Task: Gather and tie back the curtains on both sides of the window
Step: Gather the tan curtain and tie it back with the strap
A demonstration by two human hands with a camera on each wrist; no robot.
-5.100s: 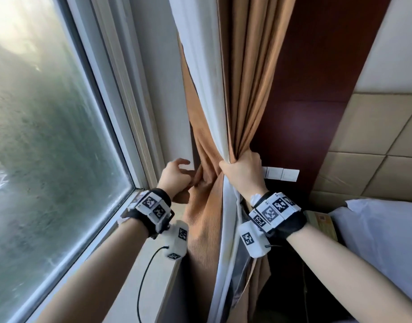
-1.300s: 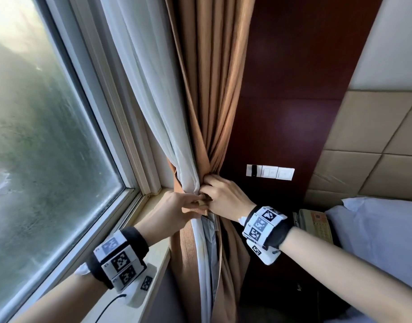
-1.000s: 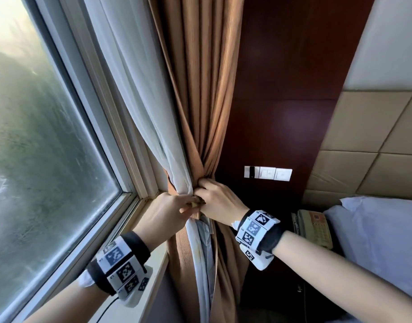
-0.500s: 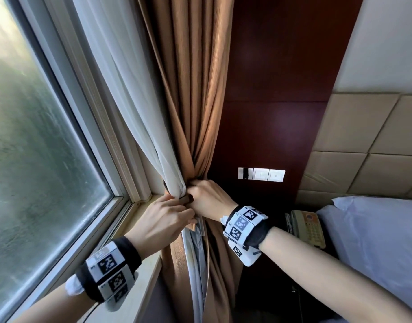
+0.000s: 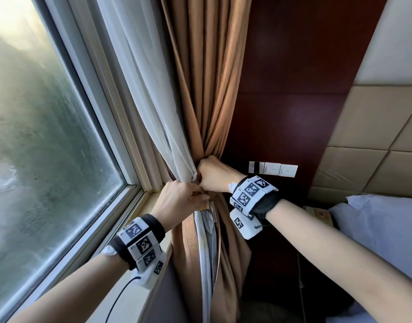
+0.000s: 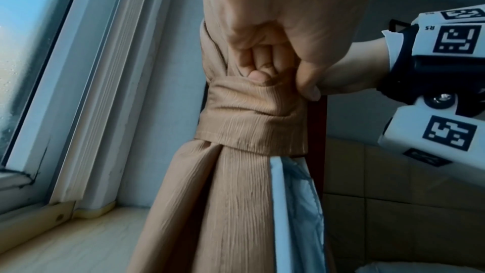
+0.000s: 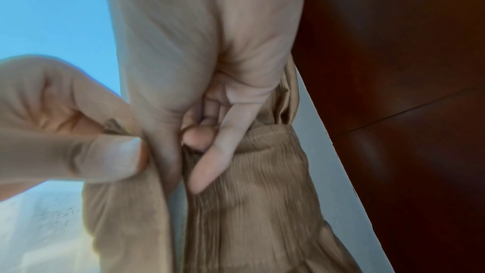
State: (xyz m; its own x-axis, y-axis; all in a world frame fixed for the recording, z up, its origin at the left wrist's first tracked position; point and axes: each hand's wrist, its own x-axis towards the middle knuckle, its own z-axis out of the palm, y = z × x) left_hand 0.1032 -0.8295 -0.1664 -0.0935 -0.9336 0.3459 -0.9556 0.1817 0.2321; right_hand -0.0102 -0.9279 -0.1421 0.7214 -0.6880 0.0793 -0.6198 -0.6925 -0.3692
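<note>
The brown curtain (image 5: pixel 207 89) and the white sheer (image 5: pixel 158 101) are bunched together beside the window frame. A brown fabric tieback band (image 6: pixel 252 124) wraps the bundle at sill height. My left hand (image 5: pixel 181 201) is at the front of the band, fingers curled into its top edge (image 6: pixel 262 57), and its thumb pinches brown fabric (image 7: pixel 112 153). My right hand (image 5: pixel 212 176) is a fist against the bundle just above, with fingers (image 7: pixel 210 128) hooked behind the band's top edge. The band's ends are hidden by the hands.
The window pane (image 5: pixel 48 136) fills the left, with a pale sill (image 5: pixel 135 287) below it carrying a black cable (image 5: pixel 116 299). A dark wood panel (image 5: pixel 293 89) with white wall switches (image 5: pixel 273 169) stands right of the curtain. A phone (image 5: pixel 316 213) and a white pillow (image 5: pixel 375 217) lie further right.
Five seconds ago my right hand gripped the bundle alone and my left reached behind it. Since then both hands have met at the band and stayed there; the view has drifted slightly.
</note>
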